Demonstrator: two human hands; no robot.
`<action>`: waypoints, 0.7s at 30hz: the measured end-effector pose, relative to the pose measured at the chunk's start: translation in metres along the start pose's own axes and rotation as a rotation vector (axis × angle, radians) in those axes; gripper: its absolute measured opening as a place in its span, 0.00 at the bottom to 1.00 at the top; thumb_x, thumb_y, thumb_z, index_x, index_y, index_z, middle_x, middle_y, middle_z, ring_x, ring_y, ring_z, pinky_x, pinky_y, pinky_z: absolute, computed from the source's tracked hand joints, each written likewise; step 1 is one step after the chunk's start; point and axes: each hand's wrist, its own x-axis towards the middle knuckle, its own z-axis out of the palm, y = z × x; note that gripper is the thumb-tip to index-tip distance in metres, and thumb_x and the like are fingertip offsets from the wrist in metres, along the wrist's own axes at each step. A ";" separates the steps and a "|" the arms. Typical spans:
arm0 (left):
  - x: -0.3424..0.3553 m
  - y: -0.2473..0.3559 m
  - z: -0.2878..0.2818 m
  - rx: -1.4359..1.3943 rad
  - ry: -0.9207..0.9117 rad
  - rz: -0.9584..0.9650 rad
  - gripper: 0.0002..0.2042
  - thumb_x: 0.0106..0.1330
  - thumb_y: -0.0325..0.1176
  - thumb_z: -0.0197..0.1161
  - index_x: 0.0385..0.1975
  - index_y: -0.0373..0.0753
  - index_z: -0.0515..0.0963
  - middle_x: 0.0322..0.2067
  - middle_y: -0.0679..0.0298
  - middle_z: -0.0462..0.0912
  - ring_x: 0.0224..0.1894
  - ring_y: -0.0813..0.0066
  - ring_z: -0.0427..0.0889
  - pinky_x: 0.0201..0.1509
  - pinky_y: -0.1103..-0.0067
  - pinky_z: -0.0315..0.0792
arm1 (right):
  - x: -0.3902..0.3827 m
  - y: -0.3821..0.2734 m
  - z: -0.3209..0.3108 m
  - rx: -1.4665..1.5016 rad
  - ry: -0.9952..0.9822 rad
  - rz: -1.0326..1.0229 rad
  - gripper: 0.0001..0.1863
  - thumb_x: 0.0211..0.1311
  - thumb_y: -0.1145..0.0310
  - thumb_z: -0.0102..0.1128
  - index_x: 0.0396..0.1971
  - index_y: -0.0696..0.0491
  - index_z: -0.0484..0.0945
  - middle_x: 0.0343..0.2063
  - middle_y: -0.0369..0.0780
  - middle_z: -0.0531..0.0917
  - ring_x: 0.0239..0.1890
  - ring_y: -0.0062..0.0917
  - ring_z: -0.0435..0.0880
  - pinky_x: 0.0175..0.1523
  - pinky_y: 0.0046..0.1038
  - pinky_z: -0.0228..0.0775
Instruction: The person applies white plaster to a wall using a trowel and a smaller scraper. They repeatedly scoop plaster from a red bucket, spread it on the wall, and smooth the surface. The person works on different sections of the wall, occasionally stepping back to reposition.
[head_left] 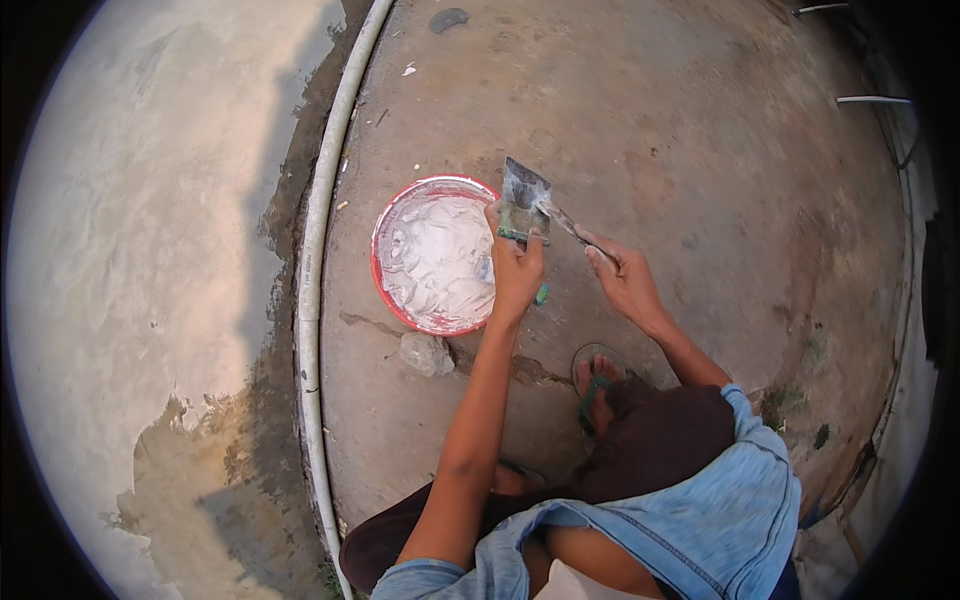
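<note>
My left hand (518,265) grips a small flat piece (522,226), smeared greenish and grey, held up at the right rim of the bucket. My right hand (620,270) holds the handle of a metal scraper (567,224), whose blade (524,180) meets or overlaps that piece. A red-rimmed round bucket (380,253) holds white, paste-like material (435,255), spread in uneven lumps. A small green object (541,295) shows beside the bucket, behind my left hand.
A grey stone (425,353) lies below the bucket on cracked concrete (680,200). A pale pipe (330,170) runs along the left, beside a plastered surface (170,200). My sandalled foot (600,385) is below. A dark scrap (448,19) lies farther off.
</note>
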 end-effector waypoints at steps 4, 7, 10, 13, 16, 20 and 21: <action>-0.003 0.001 0.002 0.149 0.069 -0.054 0.13 0.70 0.28 0.57 0.50 0.28 0.71 0.39 0.63 0.77 0.40 0.78 0.73 0.45 0.78 0.69 | -0.008 -0.004 0.005 0.072 -0.017 0.065 0.18 0.71 0.68 0.54 0.57 0.55 0.77 0.51 0.46 0.84 0.51 0.18 0.78 0.57 0.23 0.67; 0.000 -0.007 -0.004 0.219 0.054 -0.127 0.08 0.70 0.31 0.59 0.38 0.30 0.75 0.29 0.68 0.76 0.30 0.82 0.68 0.34 0.79 0.65 | 0.002 -0.002 0.005 0.123 -0.021 0.053 0.18 0.71 0.68 0.53 0.57 0.56 0.77 0.52 0.45 0.83 0.53 0.18 0.78 0.58 0.23 0.67; -0.003 -0.001 -0.003 0.162 0.085 -0.110 0.09 0.70 0.32 0.60 0.33 0.31 0.76 0.25 0.70 0.74 0.28 0.83 0.66 0.31 0.80 0.64 | -0.009 -0.004 0.006 0.111 -0.022 0.054 0.18 0.72 0.69 0.53 0.57 0.57 0.77 0.54 0.45 0.83 0.55 0.18 0.77 0.59 0.23 0.66; -0.002 0.005 -0.006 0.218 0.056 -0.150 0.10 0.70 0.33 0.60 0.31 0.31 0.76 0.24 0.70 0.73 0.27 0.83 0.66 0.30 0.80 0.64 | -0.003 0.000 0.010 0.098 -0.003 0.043 0.18 0.72 0.69 0.53 0.58 0.56 0.76 0.54 0.45 0.82 0.55 0.18 0.77 0.59 0.23 0.66; 0.002 -0.001 -0.009 0.186 0.069 -0.115 0.11 0.70 0.33 0.60 0.29 0.32 0.75 0.22 0.71 0.72 0.26 0.84 0.65 0.28 0.80 0.62 | 0.006 0.000 0.009 0.106 -0.012 -0.001 0.18 0.72 0.68 0.53 0.58 0.56 0.77 0.53 0.45 0.83 0.54 0.18 0.78 0.59 0.23 0.67; 0.001 -0.001 -0.005 0.151 0.124 -0.042 0.12 0.70 0.33 0.60 0.26 0.32 0.75 0.20 0.73 0.70 0.24 0.85 0.64 0.25 0.80 0.59 | -0.008 -0.004 0.013 0.049 -0.011 0.045 0.18 0.71 0.68 0.54 0.57 0.55 0.78 0.51 0.45 0.84 0.53 0.17 0.79 0.58 0.23 0.68; 0.003 0.000 -0.005 0.172 0.128 -0.039 0.12 0.70 0.33 0.60 0.26 0.33 0.75 0.20 0.73 0.70 0.24 0.85 0.63 0.25 0.80 0.58 | -0.005 -0.005 0.013 0.038 -0.013 0.078 0.18 0.71 0.68 0.54 0.57 0.54 0.78 0.51 0.45 0.84 0.53 0.16 0.79 0.58 0.23 0.68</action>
